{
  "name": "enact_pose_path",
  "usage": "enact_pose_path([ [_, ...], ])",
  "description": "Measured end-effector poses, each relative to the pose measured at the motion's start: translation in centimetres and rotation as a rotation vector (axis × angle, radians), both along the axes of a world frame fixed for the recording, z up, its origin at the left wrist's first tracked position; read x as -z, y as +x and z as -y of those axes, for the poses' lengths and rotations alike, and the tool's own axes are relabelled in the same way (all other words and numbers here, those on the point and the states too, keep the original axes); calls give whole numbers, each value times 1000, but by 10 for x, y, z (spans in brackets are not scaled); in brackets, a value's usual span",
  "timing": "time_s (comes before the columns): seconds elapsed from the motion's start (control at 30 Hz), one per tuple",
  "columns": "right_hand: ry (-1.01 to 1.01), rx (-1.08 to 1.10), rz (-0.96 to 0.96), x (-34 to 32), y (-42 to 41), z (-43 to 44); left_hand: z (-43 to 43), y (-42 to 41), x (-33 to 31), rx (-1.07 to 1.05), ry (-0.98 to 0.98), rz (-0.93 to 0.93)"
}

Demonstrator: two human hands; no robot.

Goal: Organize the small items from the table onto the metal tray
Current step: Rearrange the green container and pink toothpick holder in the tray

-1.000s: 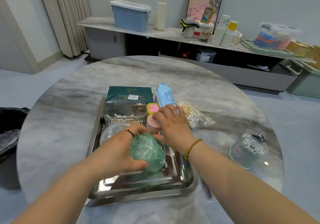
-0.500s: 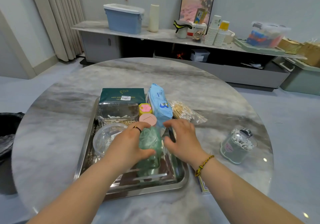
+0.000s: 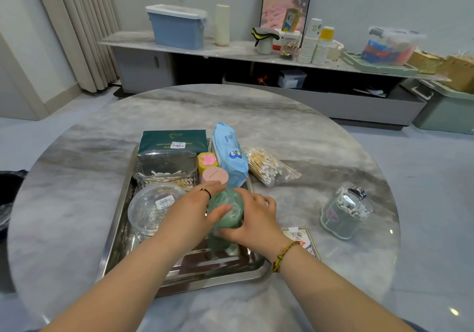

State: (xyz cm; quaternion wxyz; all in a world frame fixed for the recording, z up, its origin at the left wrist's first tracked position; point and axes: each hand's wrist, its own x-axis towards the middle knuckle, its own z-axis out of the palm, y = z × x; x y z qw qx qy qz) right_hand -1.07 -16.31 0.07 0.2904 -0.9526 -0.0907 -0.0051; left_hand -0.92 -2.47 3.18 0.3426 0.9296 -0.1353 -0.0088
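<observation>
Now left hand [image 3: 189,211] and right hand [image 3: 254,219] clamp the green jar [image 3: 227,212] over the metal tray [image 3: 115,226]; next, seemingly, a gentle release.

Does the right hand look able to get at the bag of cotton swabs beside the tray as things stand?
Probably, once freed: the right hand grips the green jar, but only bare table lies between it and the bag of swabs.

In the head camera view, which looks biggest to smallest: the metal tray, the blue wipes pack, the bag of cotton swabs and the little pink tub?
1. metal tray, by far.
2. blue wipes pack and bag of cotton swabs: they look about alike, so I won't rank them.
3. pink tub, smallest.
</observation>
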Motion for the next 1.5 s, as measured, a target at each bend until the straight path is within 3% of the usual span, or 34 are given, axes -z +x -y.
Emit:
enact_pose_path([
  [0.13,-24,26,28,-3,0,2,-4,2,-3,-87,60,120],
  [0.23,-22,105,85,-3,1,8,-10,11,-1,-30,209,254],
  [0.33,-13,171,87,-4,6,7,-13,17,6,65,279,201],
  [0.53,-15,193,-1,-2,13,1,-21,21,10,63,334,180],
  [0.87,-64,201,-25,0,17,-1,-26,22,8,12,215,248],
  [0.97,-54,172,-34,-1,13,0,-23,31,7,-7,343,223],
  [1.13,34,228,-10,-5,6,7,-25,39,15,6,478,410],
  [1.23,96,238,-31,-11,4,10,-26,35,9,-5,372,357],
  [1.5,260,136,-58,-12,2,-2,-48,24,-28,-193,-228,210],
])
